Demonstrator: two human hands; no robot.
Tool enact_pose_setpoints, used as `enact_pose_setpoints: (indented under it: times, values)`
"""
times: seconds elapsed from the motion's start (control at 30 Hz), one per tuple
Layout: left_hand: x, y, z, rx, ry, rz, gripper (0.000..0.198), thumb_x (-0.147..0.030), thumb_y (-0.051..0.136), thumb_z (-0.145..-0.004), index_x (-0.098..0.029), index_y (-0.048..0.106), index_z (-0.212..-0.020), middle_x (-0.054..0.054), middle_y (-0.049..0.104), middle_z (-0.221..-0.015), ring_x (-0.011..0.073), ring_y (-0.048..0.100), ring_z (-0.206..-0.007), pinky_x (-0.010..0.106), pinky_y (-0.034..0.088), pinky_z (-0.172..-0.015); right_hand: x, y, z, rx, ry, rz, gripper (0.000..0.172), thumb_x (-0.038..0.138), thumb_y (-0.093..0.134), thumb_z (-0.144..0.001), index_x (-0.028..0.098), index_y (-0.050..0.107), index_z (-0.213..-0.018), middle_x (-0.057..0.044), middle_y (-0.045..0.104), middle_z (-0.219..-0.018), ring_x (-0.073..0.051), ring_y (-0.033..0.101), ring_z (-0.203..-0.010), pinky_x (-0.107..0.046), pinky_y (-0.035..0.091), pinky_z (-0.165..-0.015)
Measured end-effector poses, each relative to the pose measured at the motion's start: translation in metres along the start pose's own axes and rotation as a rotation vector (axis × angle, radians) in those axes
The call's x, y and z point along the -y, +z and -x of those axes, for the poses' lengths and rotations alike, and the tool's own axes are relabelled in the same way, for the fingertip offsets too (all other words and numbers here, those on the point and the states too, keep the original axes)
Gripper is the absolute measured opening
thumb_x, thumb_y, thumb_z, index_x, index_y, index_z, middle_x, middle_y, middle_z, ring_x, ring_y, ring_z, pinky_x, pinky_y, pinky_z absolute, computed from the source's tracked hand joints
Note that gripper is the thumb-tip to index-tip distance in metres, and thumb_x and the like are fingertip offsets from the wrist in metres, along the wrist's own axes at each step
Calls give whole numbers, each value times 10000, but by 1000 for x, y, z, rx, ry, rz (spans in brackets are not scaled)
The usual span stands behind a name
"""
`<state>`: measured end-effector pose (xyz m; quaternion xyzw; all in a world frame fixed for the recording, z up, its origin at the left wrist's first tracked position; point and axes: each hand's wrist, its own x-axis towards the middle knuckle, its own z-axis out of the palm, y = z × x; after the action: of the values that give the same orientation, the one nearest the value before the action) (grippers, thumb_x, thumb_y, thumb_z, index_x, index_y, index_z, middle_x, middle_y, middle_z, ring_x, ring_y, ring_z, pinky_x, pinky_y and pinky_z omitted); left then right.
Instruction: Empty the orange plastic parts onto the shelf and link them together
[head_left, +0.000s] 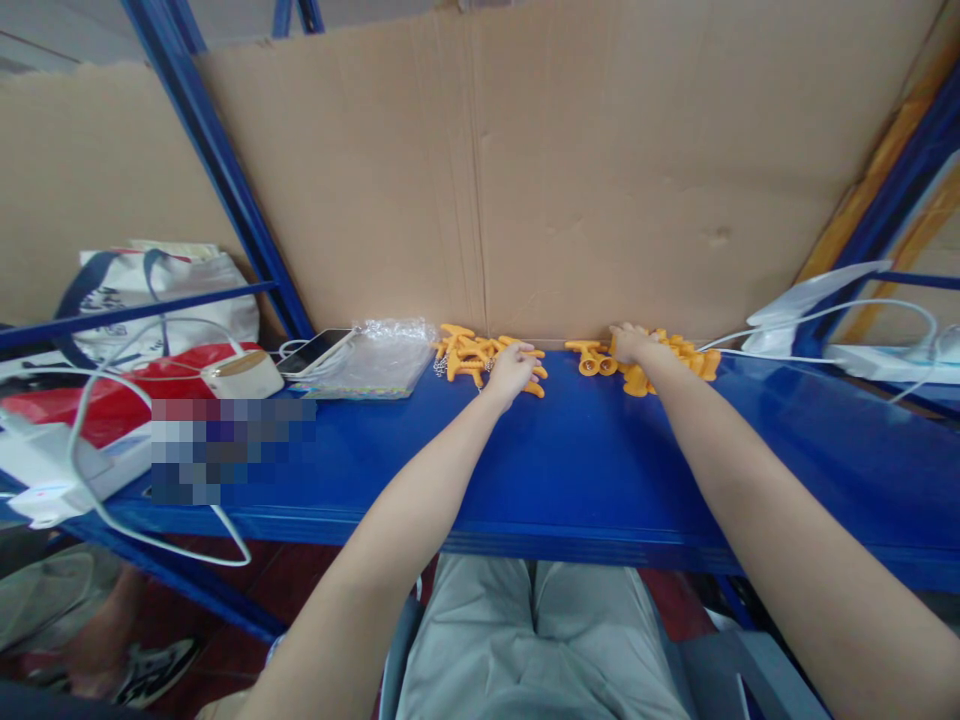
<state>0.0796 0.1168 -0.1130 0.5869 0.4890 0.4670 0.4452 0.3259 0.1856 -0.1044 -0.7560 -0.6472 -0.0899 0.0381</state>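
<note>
My left hand is at the right side of a loose pile of orange plastic pieces, which have curved arms and small metal chains. Its fingers curl around one of these pieces, and orange arms stick out past the fingertips. Farther right, my right hand reaches into a second pile of orange plastic pieces with rounded, cup-like ends. The fingers there bend down, and what they grip is mostly hidden. Just left of that hand, two orange pieces with round open ends lie side by side.
Clear plastic bags and a phone lie left of the piles on the blue shelf. A cardboard sheet stands behind. White cables, a power strip and a tote bag crowd the left. Another person's shoe shows below.
</note>
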Motion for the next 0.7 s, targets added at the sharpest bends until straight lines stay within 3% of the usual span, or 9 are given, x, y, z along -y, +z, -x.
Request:
enact_pose_setpoints:
  times: [0.23,0.37,0.53,0.7]
  values:
    - [3,1,-3,-5,37,-103,270,-58,512,-904,-154,563,-1151,68,734,-1006,70,602,-557,220,551,-593,0,-3,6,-36,-15,-51,552,157,566,-871,176,531,-1421,-189,519,-1426,-341,504,-1338,-503,436,-1066]
    - [13,2,-8,-66,193,-370,253,-83,515,-907,-173,605,-1126,76,745,-1014,156,708,-803,349,608,-819,2,-5,9,-35,46,-103,522,182,560,-876,128,557,-1395,-231,508,-1413,-360,552,-1293,-471,476,-1019]
    - [21,-2,-10,-29,497,-792,299,-74,501,-881,-188,685,-1088,92,726,-1166,231,661,-1141,431,523,-1052,2,-7,8,-9,22,-108,475,154,540,-876,126,626,-1343,-222,559,-1390,-356,606,-1235,-471,492,-1000]
    - [18,-6,-4,69,490,-1037,340,-101,514,-862,-183,708,-1128,107,648,-1321,267,552,-1293,449,459,-1112,1,-4,4,-48,26,-104,421,190,555,-878,168,691,-1276,-181,635,-1327,-329,612,-1225,-434,502,-967]
